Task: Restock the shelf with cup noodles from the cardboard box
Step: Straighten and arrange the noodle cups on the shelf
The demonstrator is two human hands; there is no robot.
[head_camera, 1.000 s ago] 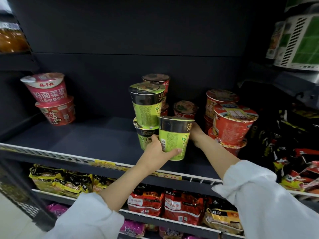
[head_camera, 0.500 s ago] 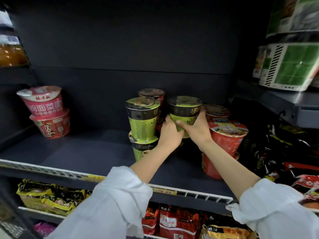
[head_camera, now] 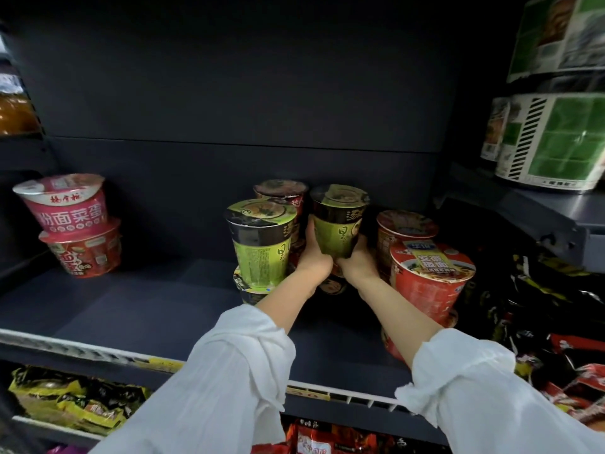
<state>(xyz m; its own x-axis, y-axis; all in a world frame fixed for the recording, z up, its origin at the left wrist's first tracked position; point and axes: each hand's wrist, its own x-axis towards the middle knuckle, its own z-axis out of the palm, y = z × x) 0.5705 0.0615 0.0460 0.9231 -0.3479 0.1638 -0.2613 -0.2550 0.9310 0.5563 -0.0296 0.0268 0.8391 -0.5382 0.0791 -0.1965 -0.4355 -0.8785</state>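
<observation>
The pink bowl (head_camera: 67,204) at far left reads "粉面菜蛋". The near red bowl's lid (head_camera: 432,260) at right reads "安徽板面". Other print is unreadable.

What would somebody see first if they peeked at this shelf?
Two hands, the left hand and right hand, hold a green noodle cup up in the middle of the dark shelf. Beside it on the left stands a stack of green cups; a big red bowl sits on the right.

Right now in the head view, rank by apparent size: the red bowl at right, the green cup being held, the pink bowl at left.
1. Red bowl, though nearest the camera.
2. Pink bowl.
3. Green cup, partly covered by both hands.
</observation>
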